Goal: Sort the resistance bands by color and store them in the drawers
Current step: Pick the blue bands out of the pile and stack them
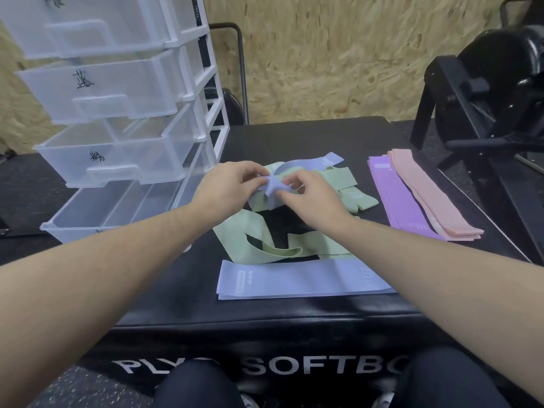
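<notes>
A crumpled blue band (pixel 297 167) lies on top of a loose heap of green bands (pixel 256 242) in the middle of the black soft box. My left hand (pixel 232 184) and my right hand (pixel 309 198) both pinch its bunched near end. Nearer to me, a flat blue band (pixel 297 279) lies on the box. At the right lie a stack of purple bands (pixel 400 198) and a stack of pink bands (pixel 429 195), side by side. The clear drawer unit (pixel 206 113) stands at the left with its drawers pulled out; the bottom drawer (pixel 97 210) is open widest.
The black plyo soft box (pixel 182 307) carries everything; its front edge is close to my knees. Black gym equipment (pixel 482 98) stands at the right rear. A chipboard wall (pixel 338 54) closes the back. Dark rubber floor lies left of the box.
</notes>
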